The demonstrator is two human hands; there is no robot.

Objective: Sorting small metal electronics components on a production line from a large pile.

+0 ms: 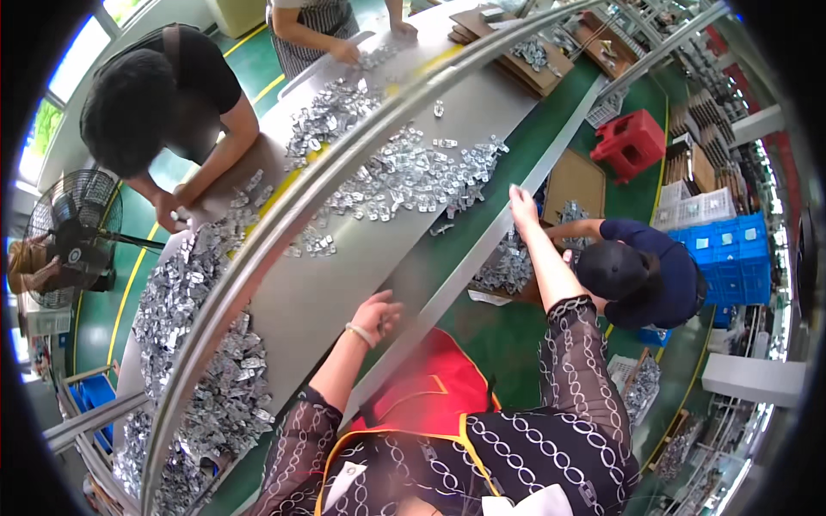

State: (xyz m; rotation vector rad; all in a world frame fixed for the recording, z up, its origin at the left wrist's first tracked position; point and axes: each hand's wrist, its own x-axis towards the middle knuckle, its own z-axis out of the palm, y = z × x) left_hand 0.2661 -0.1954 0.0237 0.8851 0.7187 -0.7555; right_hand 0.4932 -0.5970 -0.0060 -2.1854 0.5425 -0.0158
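My left hand [377, 318] hovers by the near edge of the grey metal table [318, 284], its fingers loosely curled and apart, with nothing seen in them. My right hand [523, 213] reaches forward on the right, beside a long pale metal rail [465, 258]. Its fingers are drawn together at the tips; whatever they may hold is too small to make out. Ahead of both hands, a spread of small shiny silver metal parts [404, 176] lies on the table. A larger heap of similar parts [215, 370] covers the table at the left.
A curved metal bar [258, 236] crosses above the table. Co-workers handle parts at the far left [172, 103] and far side [314, 34]. At right, another person [645, 267] bends beside a cardboard box [575, 185], near a red stool [630, 144] and blue crates [727, 254].
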